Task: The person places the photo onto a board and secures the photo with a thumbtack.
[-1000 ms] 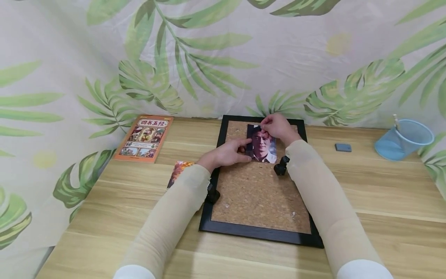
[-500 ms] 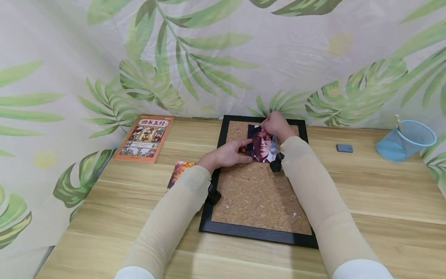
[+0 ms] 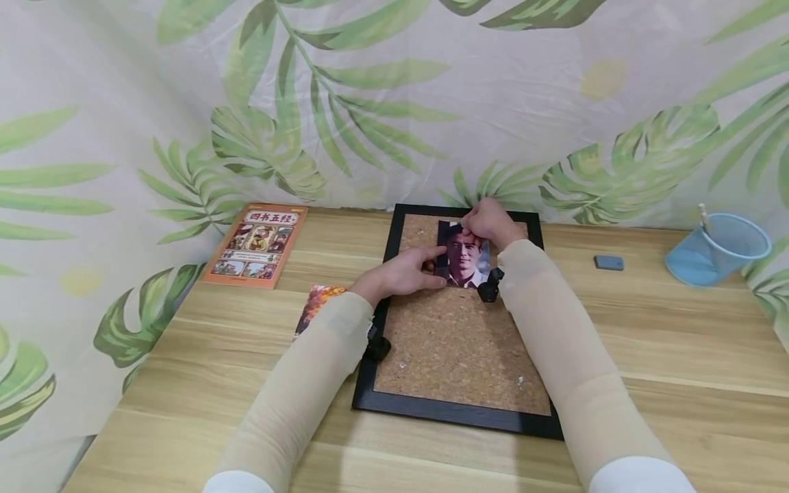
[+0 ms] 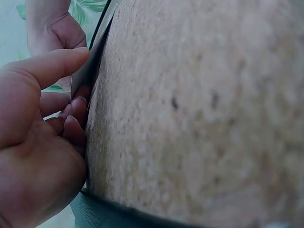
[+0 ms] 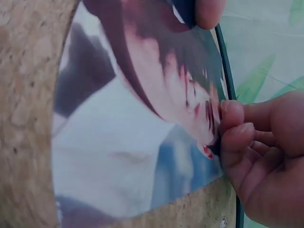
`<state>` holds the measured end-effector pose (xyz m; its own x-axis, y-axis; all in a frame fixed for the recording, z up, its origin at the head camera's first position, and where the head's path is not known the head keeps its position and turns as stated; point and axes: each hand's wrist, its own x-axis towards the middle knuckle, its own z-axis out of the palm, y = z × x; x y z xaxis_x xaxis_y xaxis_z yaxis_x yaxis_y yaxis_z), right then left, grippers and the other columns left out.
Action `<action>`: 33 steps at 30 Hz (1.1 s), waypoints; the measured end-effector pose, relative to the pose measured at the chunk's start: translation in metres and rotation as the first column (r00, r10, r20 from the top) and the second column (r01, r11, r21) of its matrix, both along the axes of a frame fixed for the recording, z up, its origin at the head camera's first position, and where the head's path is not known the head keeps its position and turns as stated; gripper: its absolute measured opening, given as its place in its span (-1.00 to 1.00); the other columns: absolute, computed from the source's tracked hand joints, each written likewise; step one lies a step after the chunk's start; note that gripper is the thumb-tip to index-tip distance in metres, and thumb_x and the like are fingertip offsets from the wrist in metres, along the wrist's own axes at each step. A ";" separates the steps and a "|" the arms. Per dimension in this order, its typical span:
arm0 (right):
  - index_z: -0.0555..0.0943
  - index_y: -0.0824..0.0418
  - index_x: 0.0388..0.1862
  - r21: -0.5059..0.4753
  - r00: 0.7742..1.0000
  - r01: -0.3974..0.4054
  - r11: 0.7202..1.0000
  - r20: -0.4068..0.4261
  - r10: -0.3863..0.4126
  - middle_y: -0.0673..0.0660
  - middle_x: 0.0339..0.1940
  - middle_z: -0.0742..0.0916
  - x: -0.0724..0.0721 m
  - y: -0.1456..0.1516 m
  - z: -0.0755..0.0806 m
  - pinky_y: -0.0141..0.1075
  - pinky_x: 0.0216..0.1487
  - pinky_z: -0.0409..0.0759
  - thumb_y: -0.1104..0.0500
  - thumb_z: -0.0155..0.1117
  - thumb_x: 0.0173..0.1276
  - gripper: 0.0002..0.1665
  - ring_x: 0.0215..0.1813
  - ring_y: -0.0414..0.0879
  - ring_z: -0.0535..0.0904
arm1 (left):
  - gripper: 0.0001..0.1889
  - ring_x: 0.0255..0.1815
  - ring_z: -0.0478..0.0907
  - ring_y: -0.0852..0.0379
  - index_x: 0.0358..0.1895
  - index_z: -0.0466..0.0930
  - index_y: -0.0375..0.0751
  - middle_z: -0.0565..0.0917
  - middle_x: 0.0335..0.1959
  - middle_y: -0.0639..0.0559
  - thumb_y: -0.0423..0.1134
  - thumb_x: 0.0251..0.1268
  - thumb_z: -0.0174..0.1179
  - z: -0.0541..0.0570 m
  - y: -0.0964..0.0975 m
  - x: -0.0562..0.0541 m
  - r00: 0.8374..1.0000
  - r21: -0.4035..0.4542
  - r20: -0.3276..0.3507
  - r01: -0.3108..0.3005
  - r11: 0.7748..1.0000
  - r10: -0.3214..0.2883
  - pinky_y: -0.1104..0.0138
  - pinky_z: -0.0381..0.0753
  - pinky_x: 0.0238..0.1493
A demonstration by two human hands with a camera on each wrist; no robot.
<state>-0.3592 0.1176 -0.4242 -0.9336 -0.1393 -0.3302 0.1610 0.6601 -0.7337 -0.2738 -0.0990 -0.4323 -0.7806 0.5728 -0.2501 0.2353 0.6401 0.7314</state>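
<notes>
A portrait photo point(image 3: 464, 263) lies on the upper part of a black-framed cork board point(image 3: 456, 335). My left hand point(image 3: 403, 270) rests at its left edge, index finger and thumb reaching onto the print and the other fingers tucked beneath. My right hand point(image 3: 490, 220) pinches at the photo's top edge with thumb and index finger; in the right wrist view its fingertips point(image 5: 232, 111) close together there and hide what is between them. The print bows slightly in that view. Seen from the left wrist, the left thumb point(image 4: 61, 66) lies along the sheet's edge.
Small whitish bits point(image 3: 520, 380) show near the cork's corners. Under the left forearm, an orange-toned picture point(image 3: 316, 301) is partly covered. An orange book point(image 3: 255, 245) lies at left; a blue-grey block point(image 3: 609, 261) and a blue mesh cup point(image 3: 715, 250) are at right, before the leaf-patterned cloth.
The right wrist and forearm have shifted slightly left and turned a little, while the fingertips stay at the photo's top edge. The left hand and the photo hold their places.
</notes>
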 end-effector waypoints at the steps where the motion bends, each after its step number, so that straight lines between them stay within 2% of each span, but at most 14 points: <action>1: 0.73 0.46 0.02 0.003 1.000 0.006 1.000 0.005 -0.006 -0.03 -0.60 0.67 -0.001 0.000 -0.001 -0.37 -0.46 0.56 0.25 0.10 0.68 -0.68 -0.59 -0.24 0.55 | -0.20 0.21 0.49 0.01 0.73 0.17 -0.22 0.60 0.27 -0.18 -0.19 0.56 0.32 0.000 0.000 0.000 1.000 -0.001 0.001 0.000 1.000 0.000 0.22 0.49 0.23; 6: 0.69 0.42 0.03 -0.006 0.998 0.063 0.998 0.000 -0.063 -0.07 -0.62 0.65 -0.005 0.000 -0.004 -0.37 -0.49 0.56 0.26 0.12 0.65 -0.73 -0.62 -0.24 0.56 | -0.20 0.20 0.49 0.01 0.74 0.17 -0.20 0.60 0.27 -0.17 -0.18 0.57 0.32 0.000 0.001 -0.001 1.000 -0.003 0.001 0.001 1.000 -0.001 0.23 0.49 0.20; 9: 0.69 0.38 -0.12 -0.019 0.995 0.100 0.995 -0.023 -0.101 -0.07 -0.67 0.65 -0.003 0.001 -0.007 -0.37 -0.54 0.55 0.23 0.20 0.63 -0.78 -0.66 -0.24 0.55 | -0.20 0.16 0.50 0.03 0.73 0.18 -0.20 0.61 0.22 -0.15 -0.18 0.55 0.33 0.001 0.002 -0.001 1.000 -0.011 -0.015 0.001 1.000 -0.001 0.25 0.49 0.17; 12: 0.67 0.34 -0.28 -0.042 0.991 0.135 0.990 -0.021 -0.136 -0.05 -0.73 0.63 -0.002 0.004 -0.012 -0.35 -0.59 0.53 0.17 0.29 0.62 -0.73 -0.71 -0.23 0.54 | -0.20 0.12 0.50 0.02 0.72 0.20 -0.25 0.61 0.16 -0.15 -0.20 0.53 0.35 0.003 0.003 0.000 0.999 -0.037 -0.050 0.014 0.999 -0.016 0.24 0.49 0.17; 14: 0.65 0.32 -0.32 -0.059 0.987 0.162 0.985 -0.005 -0.162 -0.04 -0.77 0.63 -0.001 0.005 -0.016 -0.34 -0.63 0.53 0.14 0.33 0.61 -0.70 -0.75 -0.21 0.53 | -0.20 0.12 0.50 0.01 0.71 0.20 -0.29 0.61 0.14 -0.17 -0.21 0.52 0.35 0.004 0.004 0.001 0.996 -0.072 -0.082 0.026 0.997 -0.032 0.21 0.49 0.21; 19: 0.62 0.33 -0.26 -0.088 0.983 0.181 0.979 0.013 -0.181 -0.02 -0.75 0.63 0.000 0.005 -0.020 -0.33 -0.64 0.57 0.14 0.33 0.62 -0.72 -0.75 -0.20 0.55 | -0.21 0.20 0.48 -0.05 0.69 0.24 -0.30 0.60 0.17 -0.21 -0.16 0.52 0.34 0.006 0.009 0.006 0.984 -0.214 -0.169 0.018 0.977 -0.055 0.12 0.48 0.35; 24: 0.59 0.37 -0.18 -0.097 0.988 0.157 0.983 0.006 -0.157 -0.01 -0.73 0.64 0.007 0.006 -0.012 -0.36 -0.62 0.58 0.18 0.26 0.65 -0.75 -0.74 -0.22 0.56 | -0.25 0.27 0.45 -0.11 0.68 0.28 -0.26 0.60 0.14 -0.22 -0.12 0.55 0.31 0.009 0.013 0.011 0.980 -0.287 -0.190 0.001 0.958 -0.058 0.09 0.45 0.38; 28: 0.59 0.46 -0.04 -0.169 0.990 0.138 0.976 0.008 -0.139 0.01 -0.66 0.66 0.015 0.011 -0.006 -0.37 -0.57 0.60 0.19 0.21 0.68 -0.72 -0.68 -0.22 0.58 | -0.25 0.32 0.47 -0.11 0.67 0.29 -0.30 0.61 0.21 -0.23 -0.12 0.53 0.32 0.010 0.009 0.014 0.979 -0.247 -0.199 -0.007 0.969 -0.044 0.07 0.47 0.44; 33: 0.61 0.49 0.10 -0.206 0.992 0.108 0.973 -0.038 -0.118 0.07 -0.53 0.66 0.026 0.018 0.002 -0.36 -0.53 0.61 0.14 0.15 0.72 -0.63 -0.58 -0.18 0.60 | -0.28 0.10 0.53 -0.06 0.62 0.33 -0.35 0.62 0.12 -0.21 -0.16 0.53 0.32 0.007 -0.007 0.018 0.978 -0.107 -0.210 -0.036 0.994 0.013 0.07 0.56 0.22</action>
<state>-0.3332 0.1359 -0.4224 -0.9616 -0.0915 -0.2588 0.1860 0.4763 -0.8594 -0.2554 -0.1055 -0.4251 -0.8357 0.5308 -0.1408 0.3581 0.7211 0.5932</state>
